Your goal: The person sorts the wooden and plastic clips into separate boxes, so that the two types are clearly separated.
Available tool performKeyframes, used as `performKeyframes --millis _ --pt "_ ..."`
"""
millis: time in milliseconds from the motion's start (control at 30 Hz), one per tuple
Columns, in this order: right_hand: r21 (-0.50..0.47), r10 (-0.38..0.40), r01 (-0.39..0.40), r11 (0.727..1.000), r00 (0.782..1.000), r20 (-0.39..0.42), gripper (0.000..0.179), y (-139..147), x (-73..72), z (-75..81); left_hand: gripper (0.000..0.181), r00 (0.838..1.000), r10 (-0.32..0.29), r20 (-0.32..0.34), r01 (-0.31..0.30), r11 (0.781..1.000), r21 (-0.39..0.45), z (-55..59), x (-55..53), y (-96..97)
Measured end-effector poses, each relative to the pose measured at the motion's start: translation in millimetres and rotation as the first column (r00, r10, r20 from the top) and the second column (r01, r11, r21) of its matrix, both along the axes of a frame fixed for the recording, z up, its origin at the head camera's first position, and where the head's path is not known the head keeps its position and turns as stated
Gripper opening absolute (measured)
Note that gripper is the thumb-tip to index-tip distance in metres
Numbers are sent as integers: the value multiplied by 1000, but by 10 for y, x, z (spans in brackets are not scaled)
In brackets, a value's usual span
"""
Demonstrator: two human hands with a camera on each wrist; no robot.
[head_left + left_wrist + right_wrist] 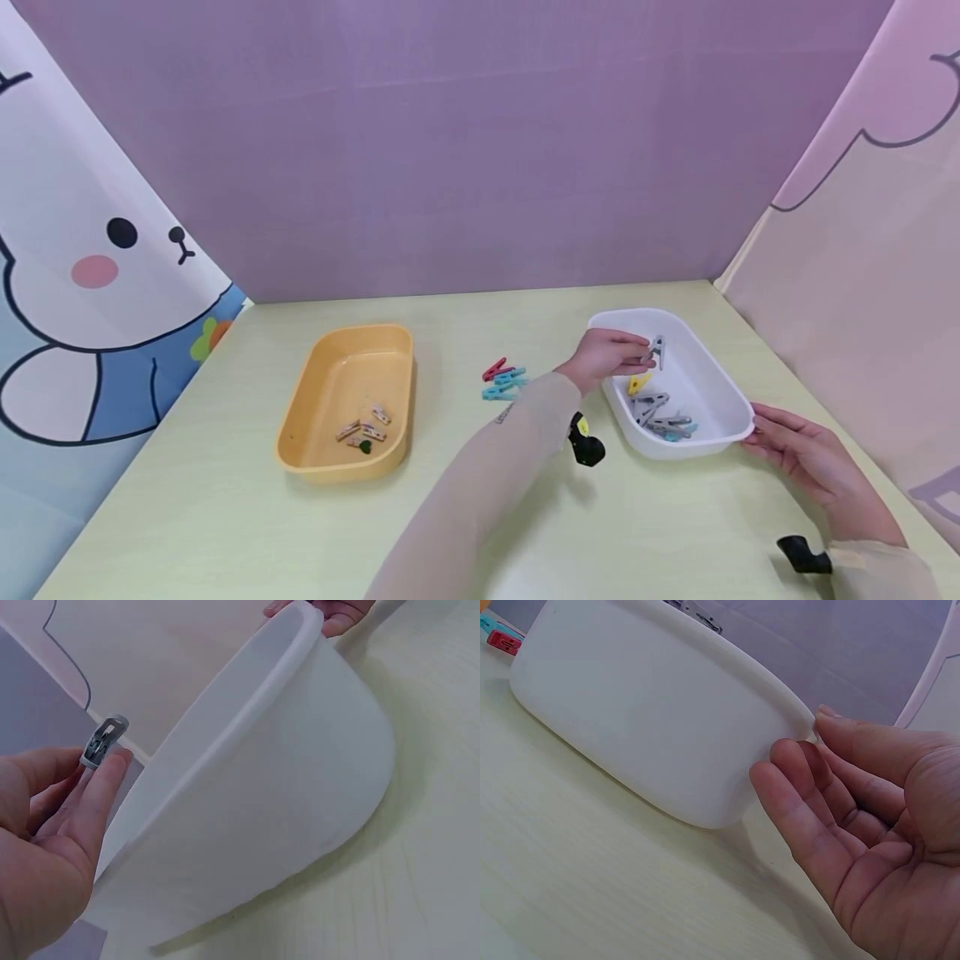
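Over the far left part of the white plastic basin (708,375), my left hand (611,357) pinches a grey clothespin (659,350) between thumb and fingers. The same clothespin (104,740) shows end-on in the left wrist view, above the basin rim. My right hand (806,458) grips the basin's near right corner; in the right wrist view, its thumb lies on the rim and its fingers rest against the outer wall (645,712). Inside the basin lie several grey clothespins (651,408), a yellow clothespin (637,383) and a partly covered teal one.
A yellow-orange basin (408,400) stands on the left with several small wooden clothespins (372,431), one bearing a dark green piece. Between the basins, a red clothespin (495,369) and teal clothespins (501,390) lie on the pale table (300,533). Fabric panels enclose the back and sides.
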State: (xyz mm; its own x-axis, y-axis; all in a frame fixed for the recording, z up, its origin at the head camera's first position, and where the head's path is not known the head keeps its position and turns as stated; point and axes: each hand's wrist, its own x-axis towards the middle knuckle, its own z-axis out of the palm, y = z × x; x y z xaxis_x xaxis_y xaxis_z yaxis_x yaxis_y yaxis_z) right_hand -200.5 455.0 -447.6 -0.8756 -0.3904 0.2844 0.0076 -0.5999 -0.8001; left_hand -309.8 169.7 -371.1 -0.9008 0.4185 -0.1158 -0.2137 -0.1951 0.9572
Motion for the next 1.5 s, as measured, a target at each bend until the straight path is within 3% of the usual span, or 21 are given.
performKeyframes --millis 200,333,500,700,933,1233,1500 --pt "-2 1 -1 1000 1000 -9 47 -1 1 11 16 1000 -2 -8 2 999 -41 6 55 155" --pt "-7 9 -9 1000 1000 -8 47 2 2 16 13 999 9 -44 -16 989 -146 -9 77 264" --pt "-13 21 -21 1000 1000 -7 48 8 -2 11 8 996 0 -87 -23 964 -266 -24 126 363" --pt "-12 19 -19 1000 1000 -17 48 7 -8 13 6 978 -99 -186 16 914 -406 -37 169 401" --pt "-19 14 -14 1000 1000 -5 47 1 -8 18 12 970 -143 -195 31 873 -487 16 201 389" --pt "-13 -10 10 1000 1000 20 47 10 5 -1 18 968 -181 -175 75 871 -486 30 221 347" --pt "-8 -1 1 1000 1000 20 46 11 -5 -5 21 969 -190 -156 122 923 -366 -9 167 304"
